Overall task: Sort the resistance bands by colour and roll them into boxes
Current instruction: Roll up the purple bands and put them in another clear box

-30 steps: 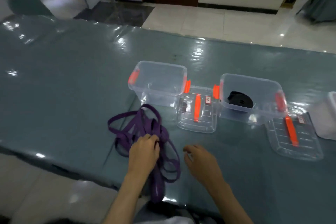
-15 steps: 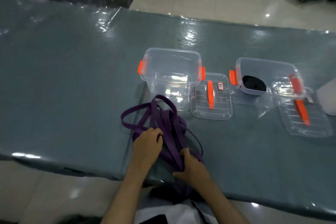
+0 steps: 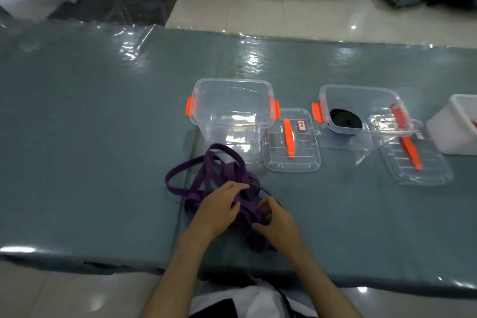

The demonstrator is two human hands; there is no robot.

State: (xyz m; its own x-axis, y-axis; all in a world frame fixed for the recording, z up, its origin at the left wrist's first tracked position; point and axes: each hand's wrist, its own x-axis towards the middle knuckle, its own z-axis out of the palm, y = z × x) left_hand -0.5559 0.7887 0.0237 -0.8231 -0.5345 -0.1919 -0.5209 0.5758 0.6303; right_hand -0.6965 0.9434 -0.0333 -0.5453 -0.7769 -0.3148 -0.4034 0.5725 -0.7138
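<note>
A tangle of purple resistance bands lies near the table's front edge. My left hand lies on top of the tangle, fingers curled into the bands. My right hand grips the bands just to its right, thumb and fingers curled round the strands. Behind them stands a clear box with orange latches with nothing inside. A second clear box to the right holds a rolled black band.
Two clear lids with orange handles lie flat: one lid beside the left box, the other lid in front of the right box. A white container sits at the far right. The table has a shiny grey-green cover.
My right hand moved left from the bare table onto the purple bands and took hold of them. My left hand stayed on the tangle. The camera shifted.
</note>
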